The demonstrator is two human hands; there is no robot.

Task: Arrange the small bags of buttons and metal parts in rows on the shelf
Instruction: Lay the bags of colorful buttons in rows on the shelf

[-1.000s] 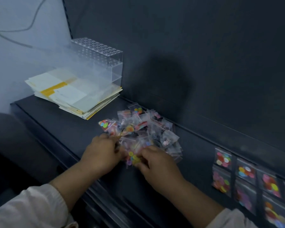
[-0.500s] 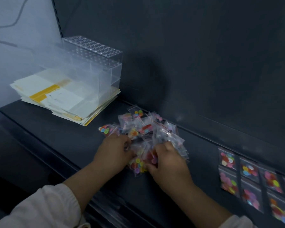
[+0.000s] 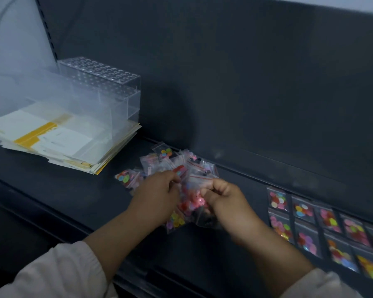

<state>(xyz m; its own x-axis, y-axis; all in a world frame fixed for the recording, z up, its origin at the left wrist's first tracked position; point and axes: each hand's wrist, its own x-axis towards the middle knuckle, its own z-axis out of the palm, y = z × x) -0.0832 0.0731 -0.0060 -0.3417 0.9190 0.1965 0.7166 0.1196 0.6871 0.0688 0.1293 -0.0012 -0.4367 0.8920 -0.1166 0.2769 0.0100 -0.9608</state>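
my left hand (image 3: 157, 194) and right hand (image 3: 226, 201) each pinch small bags (image 3: 191, 204) over loose pile (image 3: 177, 160), mid shelf (image 3: 73, 190) near back edge: two-hand grip, i judge, to peel one bag free. laid rows (image 3: 306, 224) sit flat toward right end, well apart from pile.

Both forearms reached forward in pale sleeves, backs of the hands turned up. The left hand (image 3: 157, 196) pinched with curled fingers. The right hand (image 3: 226, 201) faced it close by, fingers curled and pinching too.
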